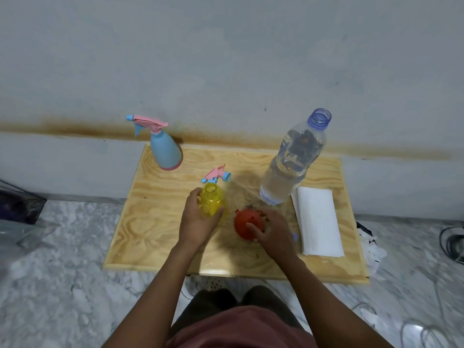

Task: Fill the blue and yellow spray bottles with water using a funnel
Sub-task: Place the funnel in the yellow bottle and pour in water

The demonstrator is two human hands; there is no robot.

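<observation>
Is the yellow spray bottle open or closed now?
Open. The yellow spray bottle shows a bare round mouth, and a detached spray head lies just behind it.

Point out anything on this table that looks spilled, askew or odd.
The yellow bottle stands open, its spray head lying loose behind it, as filling needs. A dark patch, stain or damp, marks the wooden table behind the red funnel.

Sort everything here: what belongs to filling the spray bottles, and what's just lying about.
Job: yellow spray bottle, its detached spray head, blue spray bottle, red funnel, open water bottle.
Lying about: folded white paper, cables on the floor.
</observation>
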